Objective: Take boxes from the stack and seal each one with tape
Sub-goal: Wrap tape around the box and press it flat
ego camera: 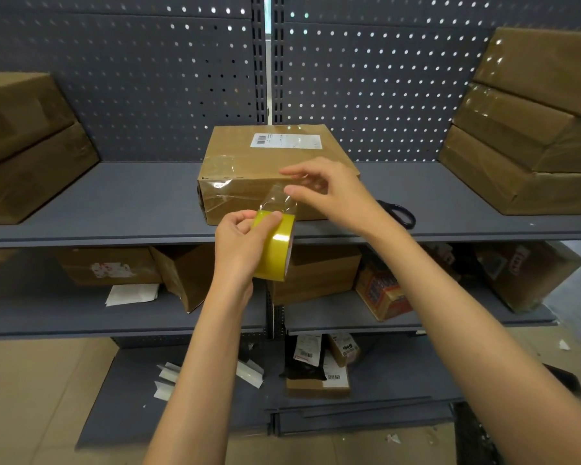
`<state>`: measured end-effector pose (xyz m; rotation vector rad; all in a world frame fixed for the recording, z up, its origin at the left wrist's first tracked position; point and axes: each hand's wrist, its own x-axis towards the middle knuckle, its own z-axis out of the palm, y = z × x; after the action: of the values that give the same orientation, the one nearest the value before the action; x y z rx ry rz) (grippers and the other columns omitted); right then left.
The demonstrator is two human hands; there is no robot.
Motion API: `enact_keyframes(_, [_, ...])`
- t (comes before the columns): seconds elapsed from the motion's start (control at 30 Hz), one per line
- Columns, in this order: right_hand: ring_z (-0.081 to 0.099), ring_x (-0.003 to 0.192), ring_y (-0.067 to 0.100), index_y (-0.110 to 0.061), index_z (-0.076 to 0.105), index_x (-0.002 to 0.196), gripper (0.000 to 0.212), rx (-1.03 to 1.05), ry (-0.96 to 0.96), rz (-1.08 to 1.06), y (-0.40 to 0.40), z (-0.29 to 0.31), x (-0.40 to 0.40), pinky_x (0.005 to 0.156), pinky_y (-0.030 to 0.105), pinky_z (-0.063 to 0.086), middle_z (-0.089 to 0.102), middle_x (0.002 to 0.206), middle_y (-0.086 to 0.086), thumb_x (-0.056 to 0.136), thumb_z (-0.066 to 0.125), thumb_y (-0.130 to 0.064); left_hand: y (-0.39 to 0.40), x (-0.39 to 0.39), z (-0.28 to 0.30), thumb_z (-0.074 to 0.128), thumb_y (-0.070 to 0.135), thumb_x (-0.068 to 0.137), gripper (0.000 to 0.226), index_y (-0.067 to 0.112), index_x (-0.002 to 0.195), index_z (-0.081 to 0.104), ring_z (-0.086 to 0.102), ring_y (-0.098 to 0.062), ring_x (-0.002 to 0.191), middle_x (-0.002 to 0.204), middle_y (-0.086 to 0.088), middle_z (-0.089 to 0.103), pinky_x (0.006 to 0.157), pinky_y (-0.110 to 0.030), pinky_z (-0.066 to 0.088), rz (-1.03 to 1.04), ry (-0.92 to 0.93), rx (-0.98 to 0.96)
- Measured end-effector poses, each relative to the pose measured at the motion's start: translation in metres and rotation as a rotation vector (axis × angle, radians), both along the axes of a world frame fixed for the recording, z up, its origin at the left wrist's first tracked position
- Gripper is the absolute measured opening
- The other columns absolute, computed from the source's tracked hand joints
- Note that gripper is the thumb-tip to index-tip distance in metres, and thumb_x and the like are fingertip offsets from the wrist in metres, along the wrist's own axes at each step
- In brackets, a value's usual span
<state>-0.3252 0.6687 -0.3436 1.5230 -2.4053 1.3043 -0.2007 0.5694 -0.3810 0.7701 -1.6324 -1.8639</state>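
Observation:
A brown cardboard box point(249, 162) with a white shipping label lies in the middle of the grey top shelf point(131, 209), with clear tape over its front left corner. My left hand point(239, 243) grips a yellow tape roll point(275, 250) just in front of the box's front face. My right hand point(329, 193) pinches the clear loose tape end point(277, 201) pulled up from the roll, right against the box's front edge. Stacks of taped brown boxes stand at the left point(24, 146) and at the right point(530, 129) of the shelf.
Black scissors point(399, 213) lie on the shelf right of my right wrist. Perforated grey panel point(168, 88) backs the shelf. The lower shelf holds several boxes point(108, 266), a paper sheet and an orange package point(383, 293). Parcels and scraps lie on the floor level below.

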Motion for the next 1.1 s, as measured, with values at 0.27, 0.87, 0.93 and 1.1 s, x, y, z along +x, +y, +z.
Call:
enact_keyframes(0.27, [0.059,0.095,0.004,-0.018,0.069,0.114,0.027,0.053,-0.002,0.061,-0.021,-0.015,0.005,0.083,0.015,0.044,0.066,0.107,-0.008,0.091,0.063,-0.028,-0.009,0.016,-0.001,0.073,0.024,0.082,0.044,0.007,0.119,0.055,0.064,-0.017,0.088,0.093,-0.003,0.069,0.071,-0.027,0.049,0.044,0.009,-0.01])
enact_keyframes(0.87, [0.06,0.082,-0.002,-0.026,0.067,0.083,0.008,-0.136,-0.397,0.105,-0.038,-0.017,0.021,0.079,0.015,0.047,0.066,0.084,-0.013,0.089,0.065,-0.024,-0.011,0.042,-0.003,0.056,0.026,0.093,0.018,0.014,0.105,0.06,0.069,-0.008,0.079,0.09,-0.006,0.074,0.072,-0.016,0.053,-0.336,0.004,-0.079])
enact_keyframes(0.93, [0.06,0.081,-0.003,-0.027,0.067,0.081,0.009,-0.128,-0.366,0.098,-0.04,-0.014,0.021,0.079,0.016,0.047,0.067,0.083,-0.015,0.089,0.065,-0.025,-0.013,0.048,-0.007,0.054,0.024,0.094,0.019,0.016,0.11,0.059,0.07,-0.013,0.09,0.095,-0.001,0.075,0.083,-0.021,0.054,-0.458,-0.017,-0.14])
enact_keyframes(1.1, [0.061,0.077,-0.005,-0.027,0.069,0.08,0.008,-0.156,-0.198,0.114,-0.046,0.005,0.023,0.077,0.015,0.049,0.068,0.08,-0.015,0.087,0.068,-0.023,-0.017,0.054,0.0,0.054,0.026,0.094,0.02,0.012,0.102,0.064,0.071,-0.012,0.084,0.089,-0.002,0.076,0.081,-0.024,0.055,-0.4,0.015,-0.125])
